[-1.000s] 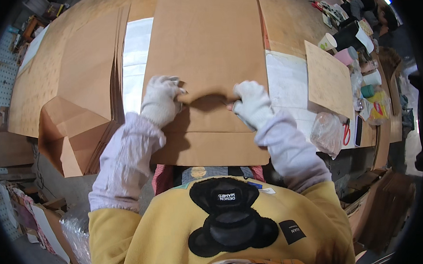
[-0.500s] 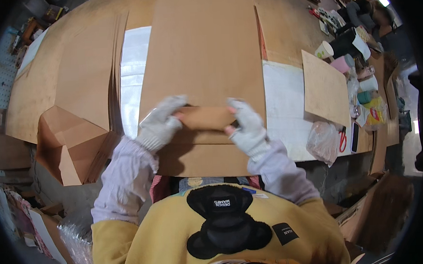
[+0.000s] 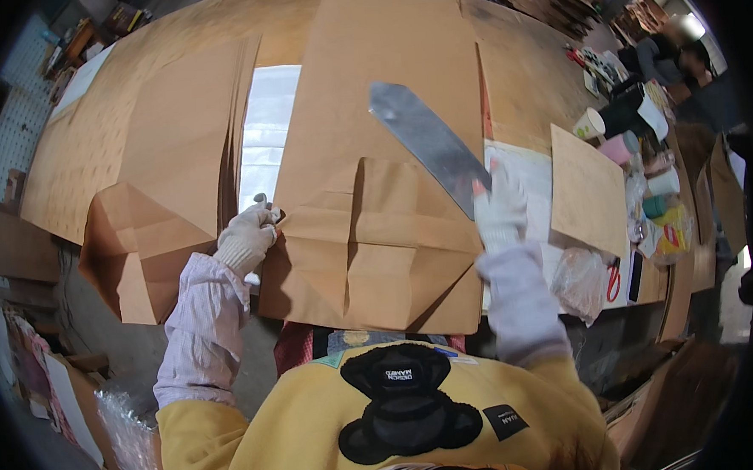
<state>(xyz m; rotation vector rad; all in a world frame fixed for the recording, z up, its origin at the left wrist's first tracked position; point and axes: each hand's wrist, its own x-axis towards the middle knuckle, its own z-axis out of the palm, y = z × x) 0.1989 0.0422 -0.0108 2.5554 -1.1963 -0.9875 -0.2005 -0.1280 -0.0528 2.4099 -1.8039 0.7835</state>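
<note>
My left hand (image 3: 247, 238), in a white knit glove, rests at the 9 o'clock edge of the folded brown paper sheet (image 3: 376, 235), its fingers curled narrow and pinching that edge where the fold begins. My right hand (image 3: 501, 214), gloved alike, sits at 3 o'clock of the fold and is closed around the handle end of a flat metal blade (image 3: 430, 143), which slants up toward 11 o'clock and lies over the paper; I cannot tell whether it touches the sheet along its length. The sheet is a long strip of plain kraft brown, matte, running from 12 o'clock down to me at the table's near edge. Its lower part is doubled back on itself, forming a squarish flap with a vertical crease down the middle, slanted creases toward both lower corners, and a small raised tab at the flap's top edge. The fold hangs slightly past the near edge of the table (image 3: 521, 74), just above my yellow sweatshirt (image 3: 318, 425). At 9 o'clock of the sheet lies a stack of brown paper sheets (image 3: 175, 135), with a part-formed paper bag (image 3: 139, 247) at its lower end; a white sheet (image 3: 265, 134) shows between stack and strip. At 3 o'clock stand a smaller brown sheet (image 3: 587, 190), cups (image 3: 590, 123) and red-handled scissors (image 3: 615, 282).
</note>
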